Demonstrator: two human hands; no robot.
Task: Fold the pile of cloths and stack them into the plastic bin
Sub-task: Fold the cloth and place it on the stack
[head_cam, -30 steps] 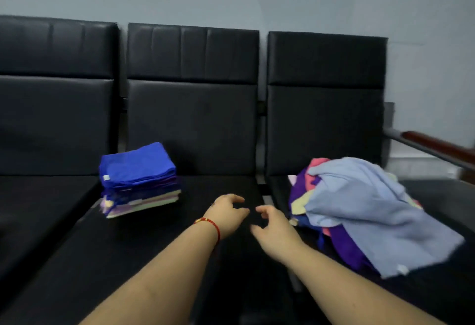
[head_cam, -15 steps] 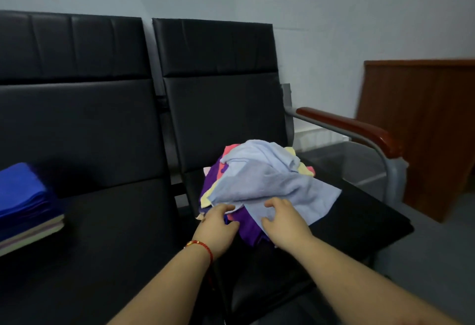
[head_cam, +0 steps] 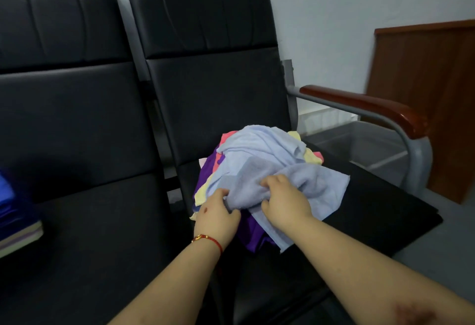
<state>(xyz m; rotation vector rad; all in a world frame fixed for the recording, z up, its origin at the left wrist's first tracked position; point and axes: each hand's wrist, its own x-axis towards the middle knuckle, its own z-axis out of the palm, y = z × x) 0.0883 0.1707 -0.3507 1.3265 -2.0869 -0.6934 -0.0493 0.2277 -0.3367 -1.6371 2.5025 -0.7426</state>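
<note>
A loose pile of cloths (head_cam: 214, 170) in purple, pink and yellow lies on the right black seat, topped by a light blue cloth (head_cam: 259, 155). My left hand (head_cam: 217, 212) grips the near edge of the light blue cloth. My right hand (head_cam: 285, 198) grips the same cloth a little to the right, bunching it. A stack of folded cloths (head_cam: 15, 224), dark blue on top, sits at the left edge on the middle seat. A grey plastic bin (head_cam: 359, 142) stands on the floor beyond the armrest.
Black padded seats (head_cam: 102, 221) run in a row with tall backrests. A metal armrest with a wooden top (head_cam: 365, 104) borders the right seat. A brown wooden panel (head_cam: 426, 93) stands at the far right against the pale wall.
The view turned right from the folded stack to the loose pile. Both hands reached the pile and took hold of the light blue cloth, gathering it.
</note>
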